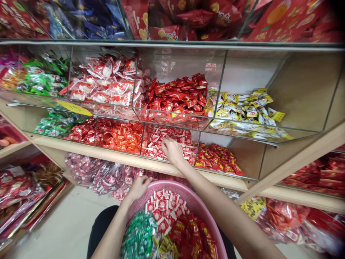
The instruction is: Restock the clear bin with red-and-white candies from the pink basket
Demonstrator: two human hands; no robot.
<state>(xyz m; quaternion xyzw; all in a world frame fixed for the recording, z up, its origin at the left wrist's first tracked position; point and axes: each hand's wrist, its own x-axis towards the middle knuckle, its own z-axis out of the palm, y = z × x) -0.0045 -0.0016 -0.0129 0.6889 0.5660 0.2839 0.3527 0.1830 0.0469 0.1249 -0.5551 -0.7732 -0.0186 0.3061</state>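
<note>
A pink plastic basket [159, 184] sits at my lap, holding red-and-white wrapped candies [164, 208], green-wrapped candies [140, 233], dark red candies [191, 237] and a few yellow ones. At the basket's upper left edge, my left hand [139, 187] curls its fingers at the rim. My right hand [173, 150] reaches over the basket into a lower shelf compartment of red-and-white candies [155, 142]. Its fingers are bent closed against the pile, and whatever is in them is hidden.
Clear dividers split the shelf into compartments. Orange-red candies [125, 136] lie left of my right hand, red-and-yellow ones [218, 158] right. An upper clear-fronted tier [172, 117] juts out above it. Bagged candies [99, 172] lie under the wooden shelf edge [107, 153].
</note>
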